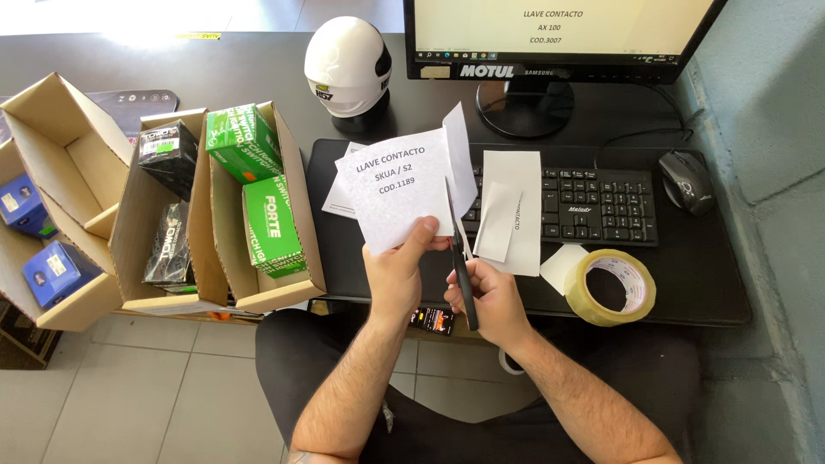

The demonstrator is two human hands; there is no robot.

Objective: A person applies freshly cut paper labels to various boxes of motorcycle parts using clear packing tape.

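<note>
Left hand pinching printed white sheet at its near edge, thumb on top, fingers closed on paper; sheet held up above desk, tilted, far edge toward monitor. Right hand just right of left, closed around black scissors handles. Scissors' long axis running near-to-far, tips pointing far and slightly left, blades biting into sheet's right side from near edge. Cut line along same near-far axis; narrow strip right of blades folding away. Sheet directly far of both hands, touching left fingers; right hand nearer the blades. Cut slips lying over keyboard, tape roll near right, mouse far right. Open cardboard boxes with green cartons left; white helmet far.
</note>
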